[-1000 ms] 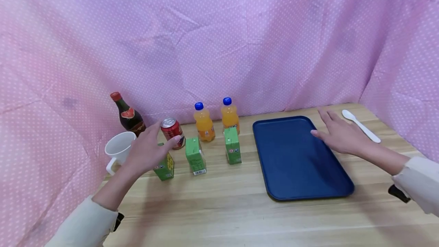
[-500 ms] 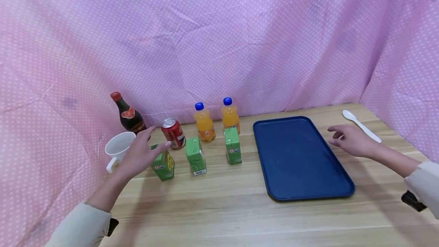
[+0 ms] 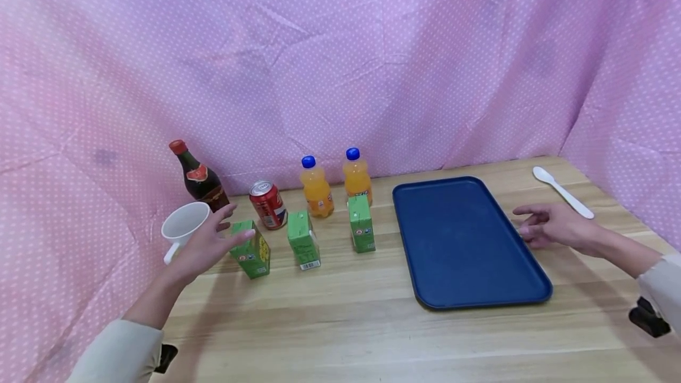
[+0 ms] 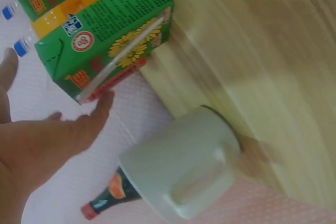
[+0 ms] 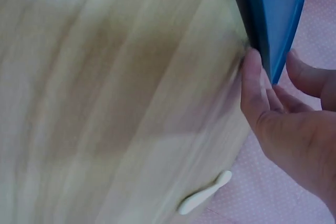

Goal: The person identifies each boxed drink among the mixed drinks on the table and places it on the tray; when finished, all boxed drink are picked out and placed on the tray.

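Beside the leftmost green juice carton [image 3: 252, 256], my left hand [image 3: 204, 250] hovers with thumb and fingers spread. In the left wrist view that carton [image 4: 110, 35] stands between the thumb and a fingertip, and I see no grip on it. A white mug [image 3: 183, 223] is just left of this hand, partly hidden by it. My right hand [image 3: 558, 229] is at the right rim of the dark blue tray [image 3: 463, 241], fingers bent. The right wrist view has the thumb on one side of the tray edge [image 5: 281, 51] and the fingers on the other, not clamped together.
Two more green cartons [image 3: 303, 241] stand right of the first. Behind are a red can [image 3: 268, 205], two orange drink bottles [image 3: 317, 194] and a dark red-capped bottle [image 3: 204, 188]. A white spoon [image 3: 564, 192] lies right of the tray; pink dotted cloth [image 3: 372, 64] hangs behind.
My left hand has drawn back and down beside the leftmost carton. The right hand has moved right and lower to the tray's right rim, its fingers bending. The objects stay in place.
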Demonstrator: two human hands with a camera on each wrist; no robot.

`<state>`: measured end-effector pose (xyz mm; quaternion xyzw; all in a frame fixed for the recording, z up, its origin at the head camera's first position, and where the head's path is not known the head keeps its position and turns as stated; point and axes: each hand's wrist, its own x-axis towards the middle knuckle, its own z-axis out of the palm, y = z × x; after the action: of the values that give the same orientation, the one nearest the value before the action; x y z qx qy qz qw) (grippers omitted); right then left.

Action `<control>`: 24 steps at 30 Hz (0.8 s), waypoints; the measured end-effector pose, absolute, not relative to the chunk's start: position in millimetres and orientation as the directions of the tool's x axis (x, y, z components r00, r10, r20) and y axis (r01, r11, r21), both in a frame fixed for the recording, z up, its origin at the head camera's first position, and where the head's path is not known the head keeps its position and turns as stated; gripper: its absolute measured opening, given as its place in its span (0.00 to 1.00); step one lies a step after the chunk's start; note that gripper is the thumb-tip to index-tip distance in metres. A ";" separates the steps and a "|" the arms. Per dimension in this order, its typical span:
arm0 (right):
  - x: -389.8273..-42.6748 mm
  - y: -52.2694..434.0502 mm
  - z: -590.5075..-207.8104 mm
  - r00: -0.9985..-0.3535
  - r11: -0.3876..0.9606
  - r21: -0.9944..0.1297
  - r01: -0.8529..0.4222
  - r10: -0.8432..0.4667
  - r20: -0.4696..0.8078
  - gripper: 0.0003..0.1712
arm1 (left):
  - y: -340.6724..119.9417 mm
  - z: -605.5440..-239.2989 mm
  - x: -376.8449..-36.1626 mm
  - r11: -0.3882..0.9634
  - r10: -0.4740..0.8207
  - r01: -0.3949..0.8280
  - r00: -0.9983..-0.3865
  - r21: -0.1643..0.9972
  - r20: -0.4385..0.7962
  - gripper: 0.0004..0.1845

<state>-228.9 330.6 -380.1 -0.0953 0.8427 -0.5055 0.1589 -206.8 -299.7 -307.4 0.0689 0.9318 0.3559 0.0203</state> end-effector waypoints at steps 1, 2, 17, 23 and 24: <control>-229.2 331.3 -381.1 -0.925 0.449 -0.893 0.021 -0.330 -0.188 0.39 | -301.5 -308.7 -207.2 0.722 0.150 0.108 -0.989 0.683 -0.002 0.46; -229.4 331.8 -382.0 -0.920 0.432 -0.901 0.039 -0.336 -0.201 0.40 | -303.4 -310.1 -207.7 0.704 0.162 0.106 -0.987 0.702 -0.014 0.45; -228.3 330.9 -390.1 -0.923 0.428 -0.904 0.025 -0.337 -0.185 0.41 | -315.3 -321.6 -209.1 0.610 0.240 0.049 -0.962 0.791 -0.126 0.41; -229.6 330.8 -390.5 -0.923 0.432 -0.902 0.029 -0.334 -0.189 0.41 | -316.8 -323.4 -210.9 0.605 0.259 0.071 -0.960 0.793 -0.111 0.37; -229.8 330.7 -390.4 -0.924 0.435 -0.900 0.029 -0.331 -0.190 0.41 | -317.3 -324.0 -211.1 0.606 0.262 0.079 -0.959 0.791 -0.105 0.37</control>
<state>-229.8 330.7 -390.4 -0.0911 0.8294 -0.5236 0.1720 -211.1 -317.3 -324.0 0.0959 0.8899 0.4331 0.1058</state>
